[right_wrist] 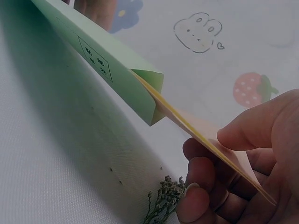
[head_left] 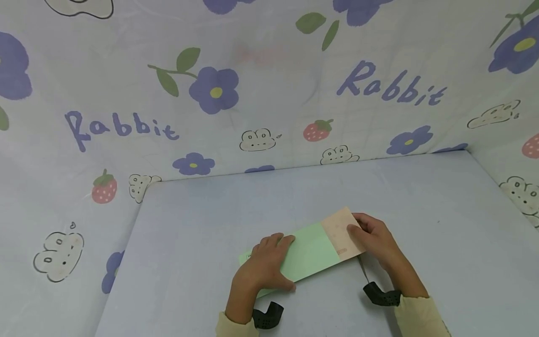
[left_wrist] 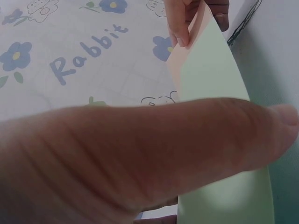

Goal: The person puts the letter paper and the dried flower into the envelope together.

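A light green envelope [head_left: 311,252] lies slanted near the table's front edge, with a peach card [head_left: 337,229] sticking out of its right end. My left hand [head_left: 267,262] holds the envelope's left part, fingers on top and thumb at the near edge. My right hand [head_left: 372,236] pinches the card's outer end. The right wrist view has the card [right_wrist: 205,133] emerging from the envelope's open mouth [right_wrist: 107,56], between thumb and fingers [right_wrist: 243,163]. In the left wrist view my thumb [left_wrist: 140,154] covers the envelope [left_wrist: 210,65], and the card [left_wrist: 174,70] is beyond it.
A thin dried flower sprig [right_wrist: 163,200] lies on the pale blue table [head_left: 210,210] under my right hand, its stem [head_left: 362,269] showing in the head view. Printed cloth walls [head_left: 252,93] close in the back and both sides. Black wrist mounts [head_left: 267,316] sit on both forearms.
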Demonstrator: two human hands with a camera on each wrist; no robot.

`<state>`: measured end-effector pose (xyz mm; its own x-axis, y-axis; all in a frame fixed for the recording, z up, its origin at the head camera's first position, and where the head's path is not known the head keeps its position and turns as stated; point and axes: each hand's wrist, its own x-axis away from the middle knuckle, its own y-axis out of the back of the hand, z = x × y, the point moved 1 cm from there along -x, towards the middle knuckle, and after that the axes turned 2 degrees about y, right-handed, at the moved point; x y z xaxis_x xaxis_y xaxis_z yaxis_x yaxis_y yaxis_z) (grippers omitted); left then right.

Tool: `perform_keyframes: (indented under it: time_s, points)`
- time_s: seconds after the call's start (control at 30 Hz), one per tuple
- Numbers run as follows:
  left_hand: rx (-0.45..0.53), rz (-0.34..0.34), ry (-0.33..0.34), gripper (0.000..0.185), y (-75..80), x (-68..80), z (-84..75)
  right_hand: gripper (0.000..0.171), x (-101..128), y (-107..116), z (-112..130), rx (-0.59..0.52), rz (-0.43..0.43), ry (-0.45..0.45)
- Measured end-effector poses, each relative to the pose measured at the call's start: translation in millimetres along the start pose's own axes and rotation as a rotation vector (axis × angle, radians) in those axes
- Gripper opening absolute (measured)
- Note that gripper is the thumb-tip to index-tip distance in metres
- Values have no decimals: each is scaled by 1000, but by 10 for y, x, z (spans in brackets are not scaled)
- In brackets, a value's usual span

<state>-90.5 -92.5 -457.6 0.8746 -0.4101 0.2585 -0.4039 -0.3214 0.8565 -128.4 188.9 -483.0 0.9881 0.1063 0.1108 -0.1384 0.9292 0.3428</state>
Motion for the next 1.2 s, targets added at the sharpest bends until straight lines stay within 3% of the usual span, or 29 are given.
perform_keyframes:
  time_s: [1.2]
  points:
    - [7, 3, 0, 101, 24, 2, 15, 45, -21, -34, -2, 3, 10, -25]
